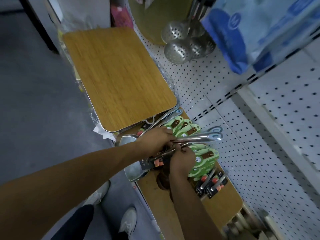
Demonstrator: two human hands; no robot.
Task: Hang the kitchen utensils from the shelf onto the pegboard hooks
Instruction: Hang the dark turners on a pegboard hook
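Several steel spatulas (pixel 199 136) with grey-blue handle tips lie bunched on the low wooden shelf (pixel 221 210). My left hand (pixel 155 139) grips their shafts from above. My right hand (pixel 181 157) curls around the same bundle just below, near the black and red labels (pixel 156 163). Two spatula blades (pixel 136 170) stick out over the shelf's front edge. The white pegboard (pixel 259 135) runs behind the shelf. Perforated steel skimmers (pixel 180 49) hang on it further along.
A large wooden cutting board (pixel 117 75) lies on the shelf to the left. Green carded packs (pixel 202 158) and black-handled tools (pixel 213 184) sit beside my hands. A blue package (pixel 256 32) hangs at the upper right. The grey floor and my shoes (pixel 128 220) are below.
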